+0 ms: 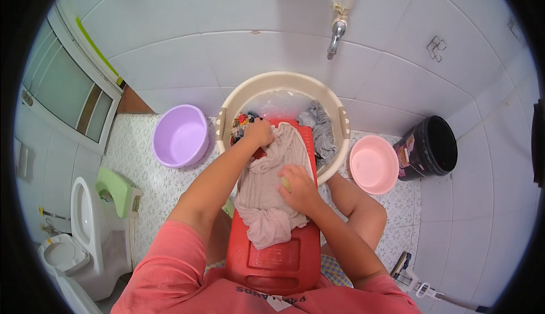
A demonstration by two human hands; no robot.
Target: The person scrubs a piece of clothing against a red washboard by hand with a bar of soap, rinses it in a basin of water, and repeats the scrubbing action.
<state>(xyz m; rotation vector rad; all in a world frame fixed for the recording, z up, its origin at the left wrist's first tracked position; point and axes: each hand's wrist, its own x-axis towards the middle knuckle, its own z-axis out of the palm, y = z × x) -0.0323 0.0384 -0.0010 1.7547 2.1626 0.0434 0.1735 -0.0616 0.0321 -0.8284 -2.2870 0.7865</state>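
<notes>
A wet, pale beige garment [274, 166] lies spread over a red plastic washboard [278, 266]. The board slants from my lap into a large cream washtub [282, 78]. My left hand [259, 133] is closed on the garment's upper left edge. Lower on the cloth, my right hand [299, 188] grips a yellow-green bar of soap [285, 184], its fingers curled over most of it. Water stands in the tub. Grey cloth [319, 129] soaks at its right side, and multicoloured patterned cloth [242, 125] at its left, partly behind my left hand.
A purple basin [181, 136] stands left of the tub; a pink basin [374, 165] and a black bucket [430, 146] stand to the right. The wall tap [336, 34] is above the tub. Farther left are a green stool [114, 191] and a white toilet [85, 214].
</notes>
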